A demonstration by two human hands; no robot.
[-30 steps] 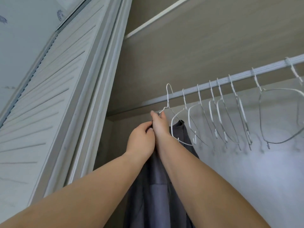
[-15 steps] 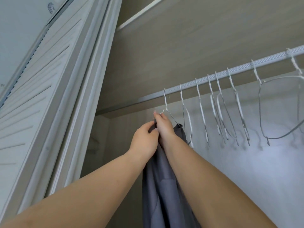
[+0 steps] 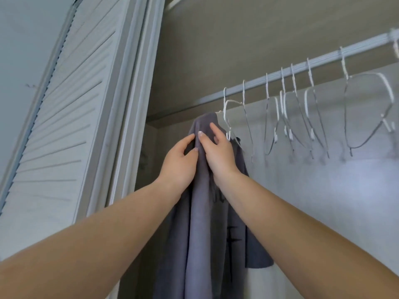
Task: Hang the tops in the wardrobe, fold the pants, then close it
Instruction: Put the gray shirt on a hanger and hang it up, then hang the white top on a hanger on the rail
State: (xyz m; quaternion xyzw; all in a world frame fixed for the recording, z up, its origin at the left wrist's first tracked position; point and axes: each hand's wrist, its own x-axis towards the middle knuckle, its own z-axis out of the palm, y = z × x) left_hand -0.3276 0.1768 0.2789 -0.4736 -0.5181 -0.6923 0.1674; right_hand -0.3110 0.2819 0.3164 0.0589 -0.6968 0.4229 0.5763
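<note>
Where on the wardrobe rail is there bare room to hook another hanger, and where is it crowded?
The rail is bare between the wide hanger and the bunched empty hangers, and left of the grey top toward the door frame. It is crowded beside the top, where the left hand and right hand work.

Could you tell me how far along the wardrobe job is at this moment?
Done: one grey top hangs at the left end of the rail, apparently on a white hanger. In hand: the left hand and right hand pinch its shoulder fabric, seemingly straightening it. Left: the empty hangers hold nothing, no pants are in view, and the louvred door stands open.
</note>
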